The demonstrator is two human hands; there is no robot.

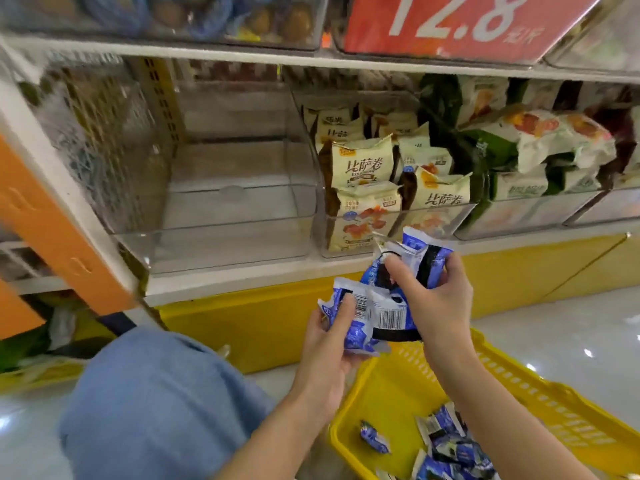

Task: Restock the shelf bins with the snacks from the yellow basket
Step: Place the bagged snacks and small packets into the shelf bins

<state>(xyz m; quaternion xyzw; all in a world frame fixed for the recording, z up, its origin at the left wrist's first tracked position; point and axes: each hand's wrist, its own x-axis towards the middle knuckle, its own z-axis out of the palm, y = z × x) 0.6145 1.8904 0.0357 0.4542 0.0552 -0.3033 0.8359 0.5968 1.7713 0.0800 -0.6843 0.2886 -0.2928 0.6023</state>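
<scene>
So both hands are full of blue snack packets, held up in front of the lower shelf, just above the yellow basket (pixel 519 379). The left hand (pixel 332 344) has its fingers curled round a small bunch of blue packets (pixel 349 323), thumb on top by a barcode. Those lie mostly flat, barcode side up, long axis running roughly left to right.

The right hand (pixel 440 299) grips a second bunch (pixel 420 252), thumb pressed on the front. These stand more or less on end, with the sealed top edges pointing up and away at the shelf. The two bunches touch in the middle.

More of the same loose packets (pixel 446 445) sit in the near end of the basket, on the floor at the right.

Further back there's a see-through bin (pixel 235 202) on the left, and right beside it a bin of cream-coloured packs (pixel 367 188). A bent knee in blue jeans (pixel 156 403) is near left.
</scene>
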